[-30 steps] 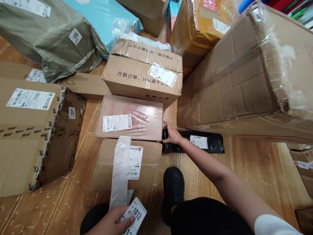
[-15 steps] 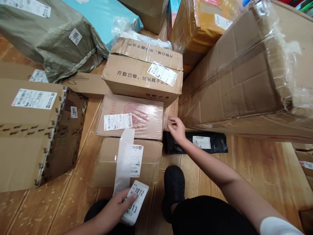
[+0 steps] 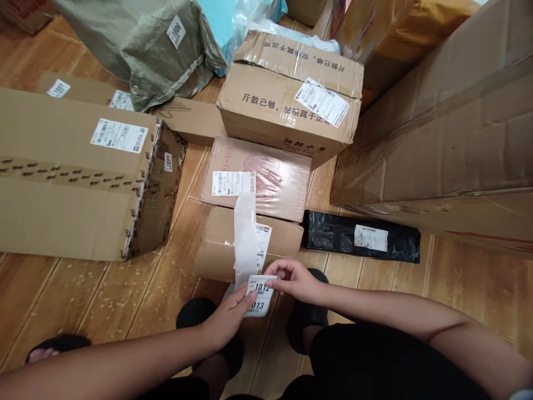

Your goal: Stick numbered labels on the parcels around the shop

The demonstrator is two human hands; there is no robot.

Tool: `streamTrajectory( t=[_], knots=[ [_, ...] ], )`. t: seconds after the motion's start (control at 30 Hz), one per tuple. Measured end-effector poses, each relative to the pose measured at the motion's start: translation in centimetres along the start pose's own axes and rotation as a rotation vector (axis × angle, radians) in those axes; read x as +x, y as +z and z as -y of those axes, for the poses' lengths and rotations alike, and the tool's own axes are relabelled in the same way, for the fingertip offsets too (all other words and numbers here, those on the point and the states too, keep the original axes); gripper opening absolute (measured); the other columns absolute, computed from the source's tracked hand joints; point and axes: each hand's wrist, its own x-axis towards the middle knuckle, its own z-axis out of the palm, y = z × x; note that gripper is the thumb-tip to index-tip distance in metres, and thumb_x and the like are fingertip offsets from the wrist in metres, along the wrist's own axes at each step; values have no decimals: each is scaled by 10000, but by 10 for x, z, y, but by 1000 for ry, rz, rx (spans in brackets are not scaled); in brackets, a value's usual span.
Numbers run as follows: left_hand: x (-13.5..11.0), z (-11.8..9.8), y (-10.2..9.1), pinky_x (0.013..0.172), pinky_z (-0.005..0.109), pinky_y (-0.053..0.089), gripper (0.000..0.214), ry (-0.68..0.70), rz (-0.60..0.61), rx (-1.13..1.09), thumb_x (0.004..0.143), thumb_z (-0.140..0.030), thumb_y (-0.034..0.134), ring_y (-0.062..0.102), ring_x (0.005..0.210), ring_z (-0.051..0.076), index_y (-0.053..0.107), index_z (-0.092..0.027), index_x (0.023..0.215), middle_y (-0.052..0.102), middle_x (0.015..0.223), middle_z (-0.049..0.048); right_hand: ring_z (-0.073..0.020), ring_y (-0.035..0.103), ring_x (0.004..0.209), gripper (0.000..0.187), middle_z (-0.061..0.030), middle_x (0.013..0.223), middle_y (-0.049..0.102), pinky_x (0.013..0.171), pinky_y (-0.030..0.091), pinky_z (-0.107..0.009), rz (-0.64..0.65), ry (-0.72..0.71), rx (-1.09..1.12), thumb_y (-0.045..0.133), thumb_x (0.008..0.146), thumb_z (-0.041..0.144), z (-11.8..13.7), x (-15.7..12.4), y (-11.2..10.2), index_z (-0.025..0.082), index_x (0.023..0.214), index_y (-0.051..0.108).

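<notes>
My left hand point(image 3: 225, 322) grips a strip of white number labels point(image 3: 261, 306), with 1012 and 1013 facing up. The thumb lies over part of the print. At the top right corner of the 1012 label, my right hand point(image 3: 297, 280) pinches the edge between thumb and fingers. A long white paper tail point(image 3: 245, 230) runs from the strip over a small brown carton point(image 3: 214, 244). Its upper end reaches a flat carton with red print point(image 3: 283, 178). Beside these lies a black-wrapped parcel point(image 3: 328, 230) with a shipping label.
A fruit carton point(image 3: 266, 94) stands behind the flat one. A large carton point(image 3: 62, 205) is at left, a tall one point(image 3: 437, 139) at right. Farther back are a grey-green bagged parcel point(image 3: 162, 66) and an orange-taped box point(image 3: 391, 33). A sandalled foot point(image 3: 58, 347) shows at lower left.
My right hand has come back from above the black parcel to the label strip and now pinches its corner. My left hand has raised the strip slightly. The view has shifted left.
</notes>
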Motion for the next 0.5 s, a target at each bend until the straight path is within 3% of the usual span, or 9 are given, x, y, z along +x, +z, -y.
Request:
streamTrajectory(
  t=[0.07,0.13,0.23,0.37,0.5],
  knots=[
    [-1,2,-3,869,319,429,506,-5,35,5,788,-569,616,563,904,193,633,-147,1067,656,983,68,-50,411,510,285,41,636,533,487,316,-185,-29,11,30,742,751,380,-2,0,3,141,851,621],
    [-2,4,-5,739,298,451,510,-70,20,13,740,-584,650,562,759,177,635,-121,952,648,827,54,-57,456,525,278,42,630,550,505,344,-188,-96,-13,39,759,739,360,-2,0,7,146,851,620],
    [-3,5,-8,562,247,381,528,-123,-118,127,750,-631,591,503,606,145,619,-113,842,599,692,31,-86,542,549,276,21,660,604,534,414,-213,-106,7,83,757,740,363,-7,2,14,153,850,616],
    [-3,-3,-15,496,227,289,527,-80,-211,338,811,-636,501,442,558,125,576,-127,696,518,610,6,-90,563,605,267,6,702,632,590,448,-222,-144,17,96,776,720,352,-14,9,20,150,838,648],
    [-11,-3,-20,543,227,343,445,16,-173,241,876,-559,437,454,604,126,590,-142,894,517,666,-11,-84,566,622,285,14,710,636,613,454,-218,-187,-2,91,789,709,347,-23,9,25,157,864,642]
  ],
)
